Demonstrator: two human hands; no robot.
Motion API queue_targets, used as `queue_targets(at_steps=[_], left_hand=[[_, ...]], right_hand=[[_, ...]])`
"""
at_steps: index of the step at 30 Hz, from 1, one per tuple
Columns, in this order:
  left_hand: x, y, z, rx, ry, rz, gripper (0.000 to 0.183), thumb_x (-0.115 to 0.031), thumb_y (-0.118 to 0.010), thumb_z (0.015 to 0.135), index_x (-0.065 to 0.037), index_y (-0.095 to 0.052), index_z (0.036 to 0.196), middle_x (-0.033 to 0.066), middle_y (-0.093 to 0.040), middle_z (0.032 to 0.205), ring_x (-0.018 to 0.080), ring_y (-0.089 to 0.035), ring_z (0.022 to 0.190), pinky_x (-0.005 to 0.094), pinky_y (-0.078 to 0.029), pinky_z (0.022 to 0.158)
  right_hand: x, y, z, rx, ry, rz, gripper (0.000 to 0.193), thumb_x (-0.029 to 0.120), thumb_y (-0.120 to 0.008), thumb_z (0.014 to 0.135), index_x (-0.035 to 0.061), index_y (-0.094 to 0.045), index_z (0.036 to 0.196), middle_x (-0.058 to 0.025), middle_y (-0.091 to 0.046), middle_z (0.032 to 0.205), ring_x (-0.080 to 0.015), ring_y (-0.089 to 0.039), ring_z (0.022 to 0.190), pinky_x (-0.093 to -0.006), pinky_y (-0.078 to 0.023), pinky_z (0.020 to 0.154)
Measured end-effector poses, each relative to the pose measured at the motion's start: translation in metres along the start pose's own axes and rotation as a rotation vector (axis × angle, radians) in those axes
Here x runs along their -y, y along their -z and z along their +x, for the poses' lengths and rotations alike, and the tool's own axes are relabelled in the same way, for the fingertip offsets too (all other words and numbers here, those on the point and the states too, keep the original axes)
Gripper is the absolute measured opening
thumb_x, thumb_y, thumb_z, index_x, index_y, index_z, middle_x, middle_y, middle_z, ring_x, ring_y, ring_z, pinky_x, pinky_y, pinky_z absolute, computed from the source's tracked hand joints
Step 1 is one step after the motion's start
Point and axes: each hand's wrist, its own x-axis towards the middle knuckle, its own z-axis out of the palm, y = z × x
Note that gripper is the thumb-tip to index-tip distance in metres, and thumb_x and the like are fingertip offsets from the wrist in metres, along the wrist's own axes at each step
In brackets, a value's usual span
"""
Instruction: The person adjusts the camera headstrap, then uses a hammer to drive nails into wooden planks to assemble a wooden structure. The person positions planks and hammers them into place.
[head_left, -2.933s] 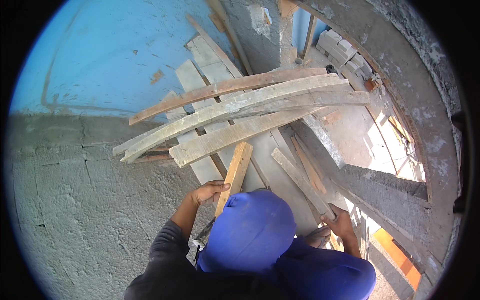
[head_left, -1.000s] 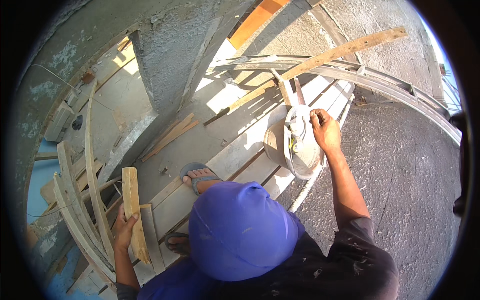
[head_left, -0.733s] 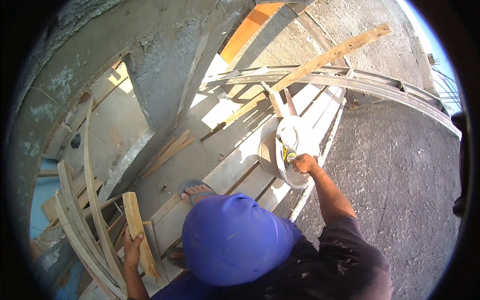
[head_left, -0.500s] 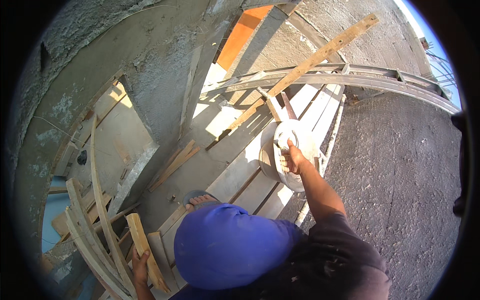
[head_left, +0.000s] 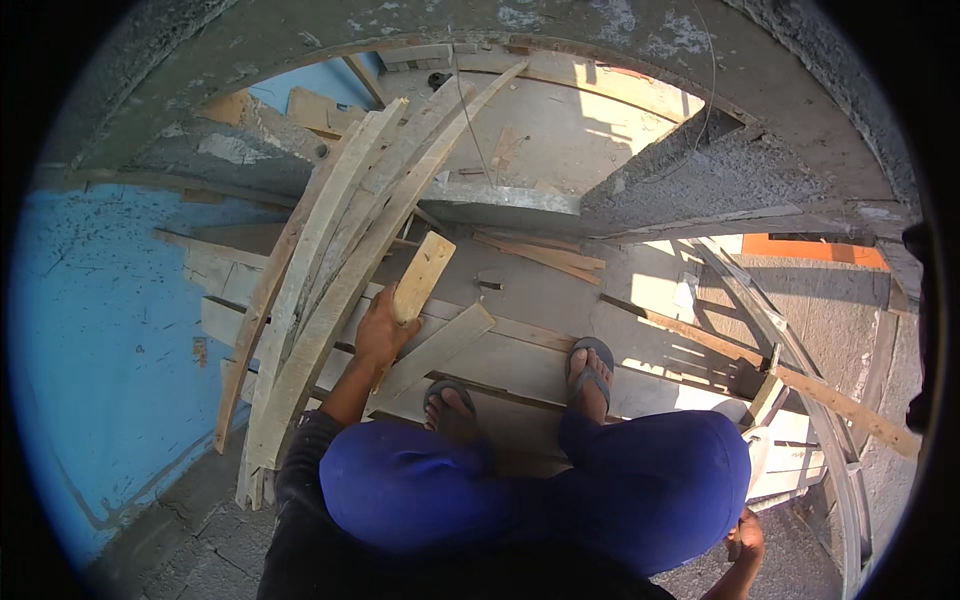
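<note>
My left hand (head_left: 380, 330) is closed round a short, pale wooden board (head_left: 425, 272), which stands tilted up from the fist. Right beside that hand, several long wooden boards (head_left: 345, 260) lean in a bundle. Another short plank (head_left: 445, 350) lies slanted by my left foot. Beyond my right knee, my right hand (head_left: 745, 538) shows with curled fingers; anything in them is hidden. Close to it, a strip of a whitish round bucket (head_left: 758, 455) shows past the knee.
I crouch in sandals on a platform of pale planks (head_left: 530, 350). A blue wall (head_left: 100, 340) is at left, and a rough concrete beam (head_left: 780, 180) with openings runs ahead. At right, a metal frame (head_left: 800, 360) crosses a loose timber (head_left: 850, 410).
The view has swung left, bringing the board bundle to the middle left. My right hand has come away from the bucket's top to beside my knee. The left still grips the short board.
</note>
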Motion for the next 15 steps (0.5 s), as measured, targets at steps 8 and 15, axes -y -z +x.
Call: queue_targets(at_steps=[8,15], left_hand=[[0.012,-0.005,-0.026,-0.219,0.047,0.224,0.095,-0.031,-0.088,0.086,-0.019,-0.039,0.167,0.0152,-0.056,0.151,0.0389,-0.055,0.14,0.0504,-0.05,0.114],[0.022,-0.006,-0.025,-0.231,-0.001,0.422,0.082,-0.027,-0.085,0.088,-0.018,-0.047,0.16,0.0133,-0.061,0.139,0.0369,-0.058,0.131,0.0506,-0.054,0.105]], right_hand=[[0.127,-0.015,-0.165,-0.128,0.305,-0.207,0.046,0.044,-0.077,0.101,0.0052,-0.061,0.12,-0.0036,-0.06,0.071,-0.0147,-0.056,0.053,-0.0269,-0.044,0.046],[0.287,-0.297,-0.123,0.253,0.752,-0.686,0.032,0.022,-0.075,0.101,0.0079,-0.051,0.118,-0.0027,-0.057,0.072,-0.0111,-0.051,0.05,-0.0258,-0.043,0.048]])
